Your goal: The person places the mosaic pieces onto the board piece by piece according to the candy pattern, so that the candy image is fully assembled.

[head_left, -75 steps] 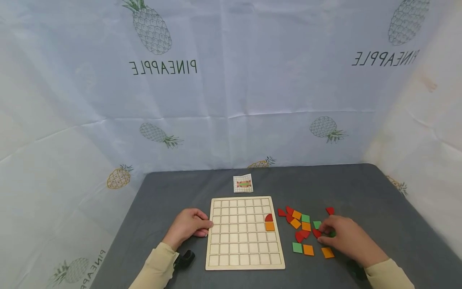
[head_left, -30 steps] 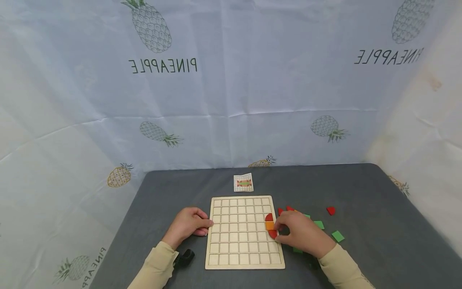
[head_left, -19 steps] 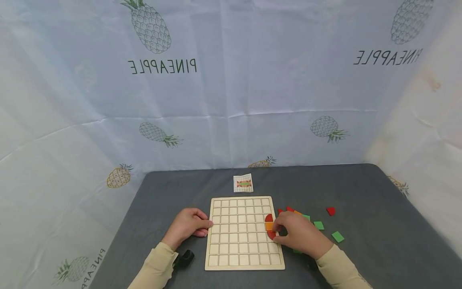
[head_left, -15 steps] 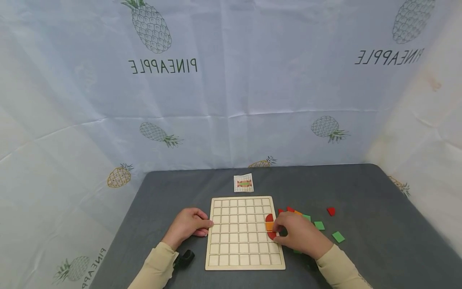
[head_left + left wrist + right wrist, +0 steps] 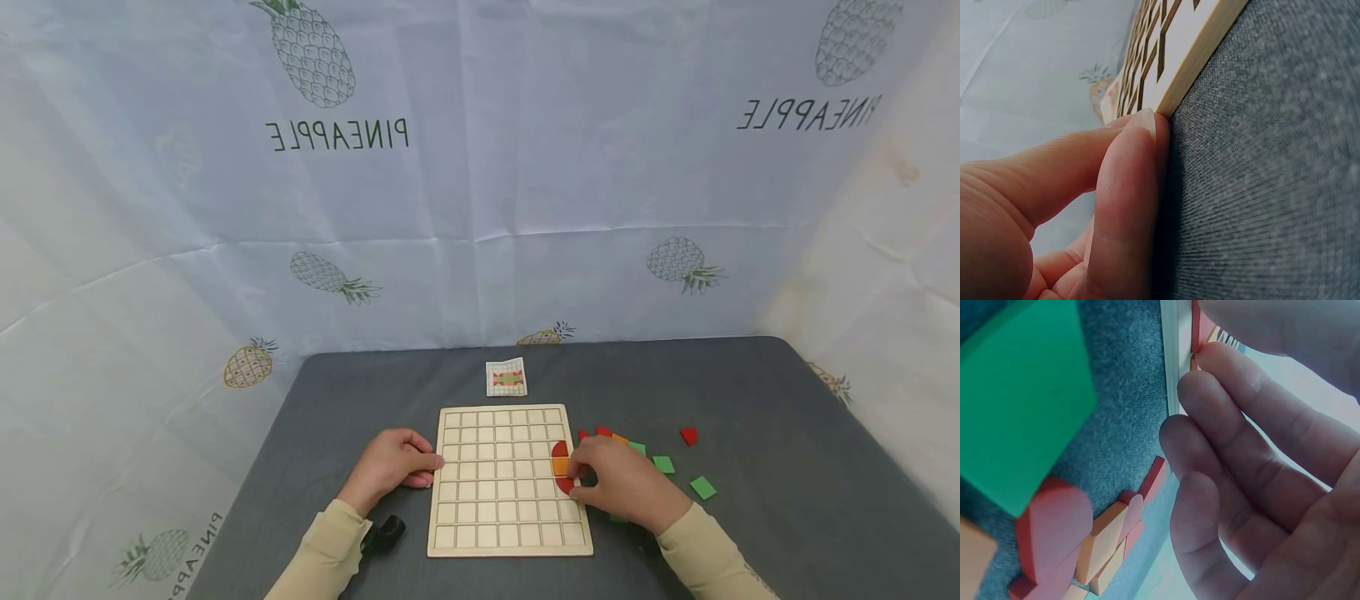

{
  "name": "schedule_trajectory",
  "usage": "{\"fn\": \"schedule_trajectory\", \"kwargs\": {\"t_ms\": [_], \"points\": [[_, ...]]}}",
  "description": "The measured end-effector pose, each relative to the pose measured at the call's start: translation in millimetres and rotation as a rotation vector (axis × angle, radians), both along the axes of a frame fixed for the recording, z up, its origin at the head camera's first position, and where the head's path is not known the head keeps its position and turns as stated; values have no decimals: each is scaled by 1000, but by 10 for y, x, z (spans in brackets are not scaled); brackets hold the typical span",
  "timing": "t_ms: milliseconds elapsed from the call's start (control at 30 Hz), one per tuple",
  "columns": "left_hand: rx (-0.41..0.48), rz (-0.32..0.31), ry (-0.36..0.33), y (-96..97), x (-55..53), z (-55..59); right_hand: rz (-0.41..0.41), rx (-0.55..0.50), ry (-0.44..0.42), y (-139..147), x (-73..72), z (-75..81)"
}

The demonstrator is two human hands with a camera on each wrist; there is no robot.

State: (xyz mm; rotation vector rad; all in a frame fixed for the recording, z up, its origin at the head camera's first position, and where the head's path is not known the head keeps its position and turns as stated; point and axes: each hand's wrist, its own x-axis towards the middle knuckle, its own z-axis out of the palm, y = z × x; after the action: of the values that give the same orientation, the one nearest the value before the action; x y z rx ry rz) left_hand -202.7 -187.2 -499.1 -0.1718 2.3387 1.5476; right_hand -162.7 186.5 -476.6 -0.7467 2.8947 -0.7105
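A pale wooden grid board (image 5: 495, 512) lies on the dark table. My left hand (image 5: 393, 462) pinches its left edge, thumb and fingertips meeting there in the left wrist view. Along the board's right side sit a red quarter-round tile (image 5: 559, 449), an orange square tile (image 5: 559, 467) and a second red tile (image 5: 564, 484) in a column. My right hand (image 5: 626, 483) has thumb and index finger on this lower red tile (image 5: 1200, 328), the index fingertip beside the orange square. The other fingers curve loosely in the right wrist view.
Right of the board lie loose tiles, partly hidden by my right hand: several red, orange and green ones, with a green square (image 5: 703, 487) and a red tile (image 5: 688, 436) farther out. A small pattern card (image 5: 506, 378) lies behind the board. Pineapple-printed cloth (image 5: 480, 192) surrounds the table.
My right hand has come left from the loose tiles to the board's right side, bringing a red tile to below the orange square. Over the last second it barely moves; my left hand stays put.
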Motion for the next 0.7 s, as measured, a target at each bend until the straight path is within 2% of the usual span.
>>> {"fn": "schedule_trajectory", "kwargs": {"t_ms": [367, 700], "points": [[0, -4, -2, -4, 0, -4, -19, -42, -22, 80, -35, 41], [-24, -9, 9, -14, 5, -18, -115, -126, -76, 425, -161, 49]]}}
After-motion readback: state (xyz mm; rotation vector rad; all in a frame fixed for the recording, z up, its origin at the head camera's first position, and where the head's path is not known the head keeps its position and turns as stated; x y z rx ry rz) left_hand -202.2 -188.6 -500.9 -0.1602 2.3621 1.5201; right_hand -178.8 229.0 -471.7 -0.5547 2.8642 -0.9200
